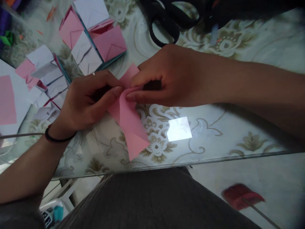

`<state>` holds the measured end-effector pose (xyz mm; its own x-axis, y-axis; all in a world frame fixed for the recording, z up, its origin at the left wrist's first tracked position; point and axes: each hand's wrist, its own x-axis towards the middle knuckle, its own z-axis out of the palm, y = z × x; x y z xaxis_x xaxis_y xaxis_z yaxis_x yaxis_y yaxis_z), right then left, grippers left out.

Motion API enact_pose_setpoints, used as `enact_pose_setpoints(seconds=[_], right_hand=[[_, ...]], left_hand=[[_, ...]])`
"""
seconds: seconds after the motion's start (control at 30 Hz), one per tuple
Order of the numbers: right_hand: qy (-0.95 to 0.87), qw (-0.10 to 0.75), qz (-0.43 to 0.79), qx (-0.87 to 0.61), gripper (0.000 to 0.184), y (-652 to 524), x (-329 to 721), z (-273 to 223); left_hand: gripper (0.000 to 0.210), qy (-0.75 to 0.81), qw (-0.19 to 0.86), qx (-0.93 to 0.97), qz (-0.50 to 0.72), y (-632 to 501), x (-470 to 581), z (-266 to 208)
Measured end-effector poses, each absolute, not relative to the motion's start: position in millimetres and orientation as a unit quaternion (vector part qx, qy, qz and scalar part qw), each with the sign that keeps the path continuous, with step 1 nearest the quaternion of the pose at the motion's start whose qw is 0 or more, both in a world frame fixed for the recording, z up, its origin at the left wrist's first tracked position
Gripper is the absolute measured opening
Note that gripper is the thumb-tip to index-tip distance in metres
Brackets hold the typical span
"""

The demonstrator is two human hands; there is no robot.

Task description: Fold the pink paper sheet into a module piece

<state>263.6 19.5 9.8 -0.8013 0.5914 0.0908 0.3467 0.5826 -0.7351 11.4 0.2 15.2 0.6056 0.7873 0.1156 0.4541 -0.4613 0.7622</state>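
Both hands pinch one pink paper sheet (130,122) over the glass-topped table (214,140) — the left hand (88,98) and right hand (166,78) grip its upper fold, fingertips nearly meeting. Black scissors (166,22) lie beyond the right hand; folded pink-and-white paper boxes (92,35) sit past the left — no readable writing shows.

Folded paper boxes (92,38) crowd the left; scissors (166,22) lie beyond; right tabletop (238,127) open.

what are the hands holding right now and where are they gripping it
Both the left hand and right hand pinch a folded pink paper at its upper end.
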Motion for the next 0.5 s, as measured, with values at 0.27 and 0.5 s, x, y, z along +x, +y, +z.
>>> enact_pose_setpoints(seconds=[0.27,0.5], right_hand=[[-0.877,0.158,0.341,-0.3,0.043,17,261,12],[-0.862,0.145,0.35,-0.336,0.045,15,253,23]], left_hand=[[0.017,0.395,0.354,0.818,0.223,-2,12,16],[0.016,0.371,0.337,0.835,0.227,2,10,13]])
